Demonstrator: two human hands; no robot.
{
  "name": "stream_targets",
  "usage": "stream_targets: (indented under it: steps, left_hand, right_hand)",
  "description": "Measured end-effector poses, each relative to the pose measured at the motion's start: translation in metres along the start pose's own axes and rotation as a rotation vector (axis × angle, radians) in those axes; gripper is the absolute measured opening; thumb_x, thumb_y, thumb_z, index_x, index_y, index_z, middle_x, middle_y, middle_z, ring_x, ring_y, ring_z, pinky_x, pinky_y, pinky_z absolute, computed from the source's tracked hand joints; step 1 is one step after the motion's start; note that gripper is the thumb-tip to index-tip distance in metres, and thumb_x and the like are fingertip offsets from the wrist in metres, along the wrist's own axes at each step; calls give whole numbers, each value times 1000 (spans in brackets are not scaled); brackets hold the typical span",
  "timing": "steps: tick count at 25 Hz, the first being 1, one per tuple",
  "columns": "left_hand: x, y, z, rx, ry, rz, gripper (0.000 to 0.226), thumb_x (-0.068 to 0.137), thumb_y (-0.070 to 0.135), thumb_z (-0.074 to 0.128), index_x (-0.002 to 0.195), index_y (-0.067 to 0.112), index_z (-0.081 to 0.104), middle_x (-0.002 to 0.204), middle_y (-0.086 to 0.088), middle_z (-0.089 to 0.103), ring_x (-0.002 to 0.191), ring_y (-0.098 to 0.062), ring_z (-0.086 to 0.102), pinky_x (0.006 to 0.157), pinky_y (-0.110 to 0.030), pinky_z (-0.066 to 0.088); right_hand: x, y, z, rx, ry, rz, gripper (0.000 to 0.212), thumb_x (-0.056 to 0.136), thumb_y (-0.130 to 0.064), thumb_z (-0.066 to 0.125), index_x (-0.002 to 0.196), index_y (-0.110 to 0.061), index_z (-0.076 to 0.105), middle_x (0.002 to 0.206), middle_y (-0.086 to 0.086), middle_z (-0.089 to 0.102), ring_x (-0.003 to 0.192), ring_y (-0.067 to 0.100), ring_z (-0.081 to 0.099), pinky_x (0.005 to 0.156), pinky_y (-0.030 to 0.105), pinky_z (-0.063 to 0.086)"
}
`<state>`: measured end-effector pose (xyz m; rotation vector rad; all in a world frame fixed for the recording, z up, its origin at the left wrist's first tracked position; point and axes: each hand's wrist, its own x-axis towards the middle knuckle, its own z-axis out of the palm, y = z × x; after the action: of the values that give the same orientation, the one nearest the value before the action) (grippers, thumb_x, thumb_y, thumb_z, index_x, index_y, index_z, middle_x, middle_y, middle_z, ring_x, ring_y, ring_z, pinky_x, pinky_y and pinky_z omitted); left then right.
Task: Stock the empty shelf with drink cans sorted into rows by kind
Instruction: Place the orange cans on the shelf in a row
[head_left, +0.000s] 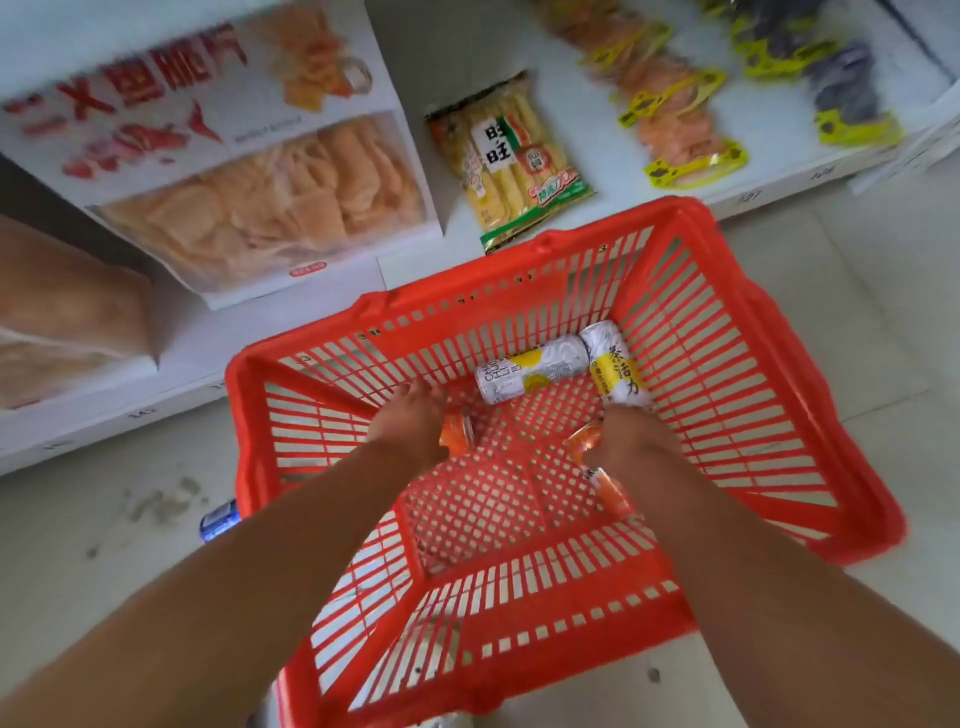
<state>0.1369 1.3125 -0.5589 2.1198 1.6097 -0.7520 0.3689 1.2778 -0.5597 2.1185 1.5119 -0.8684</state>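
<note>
- Hands reach down together into a red plastic basket (769, 364) that sits on the pale tiled floor (857, 597) in front of a low white shelf (311, 317).
- The left hand (410, 421) is curled over an orange can (457, 434) near the middle of the basket floor; only a sliver of the can shows beside the fingers, and the hand appears to be gripping it.
- The right hand (631, 441) is wrapped around a second orange can (597, 462), which lies tilted, one end poking out above the thumb and the other below the wrist.
- Two white-and-yellow cans lie on their sides at the far end of the basket: one (535, 369) stretches across, and the other (615, 364) lies at an angle with its end touching the first, just beyond the right hand's fingertips.
- A blue can (218, 519) peeks out on the floor just outside the basket's left wall, partly hidden by the left forearm.
- On the shelf behind the basket lies a yellow-and-green bag of rice crackers (511, 156), its lower edge close to the basket's far rim.
- To the left of it sits a large white box of orange chips (234, 171), and to the right are rows of snack packets with yellow tags (691, 109).
</note>
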Motion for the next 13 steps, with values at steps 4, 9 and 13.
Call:
stream_targets:
  steps: [4,9,13]
  left_hand:
    - [26,-2,28,41,-1,1,73,75,37,69,138,20,35,133,-9,48,125,-29,44,103,-41,40]
    - [31,6,32,136,8,-39,79,67,45,73,132,19,38,132,-3,50,124,-26,46,99,-44,42]
    - [29,13,32,36,98,-49,75,61,42,75,122,15,42,121,-4,56,115,-26,52,93,-41,48]
  right_hand:
    - [14,-9,13,-222,69,-24,33,85,-27,64,117,-16,60,119,3,62,109,21,61,81,31,50]
    - [19,-16,20,-240,65,-87,30,91,-11,53,120,-13,58,126,4,59,116,21,58,88,32,48]
    - [16,-15,32,-154,-106,-127,49,87,-12,58,133,-10,43,134,8,54,122,26,54,95,37,46]
